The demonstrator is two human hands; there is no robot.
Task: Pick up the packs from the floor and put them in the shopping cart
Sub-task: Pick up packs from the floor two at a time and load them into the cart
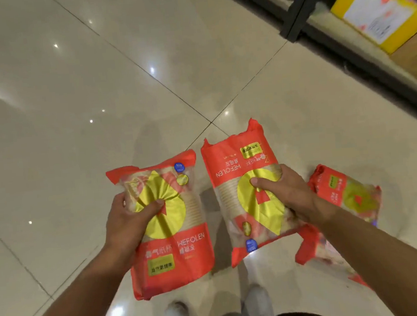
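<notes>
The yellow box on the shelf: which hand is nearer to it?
Right. The right hand is below the yellow box, holding a pack; the left hand is farther left.

Four red packs with gold fan emblems show. The left pack (pixel 169 226) is held up off the floor, its WEFOLEN print upright. The middle pack (pixel 249 192), just beside it, is also held, turned upside down. A third pack (pixel 349 193) lies on the floor to the right, and a fourth pack (pixel 321 248) lies partly hidden under the forearm.

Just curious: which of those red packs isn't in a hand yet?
The pack on the floor at far right, beyond the right hand. Another pack is in that hand; the left hand holds the third pack.
</notes>
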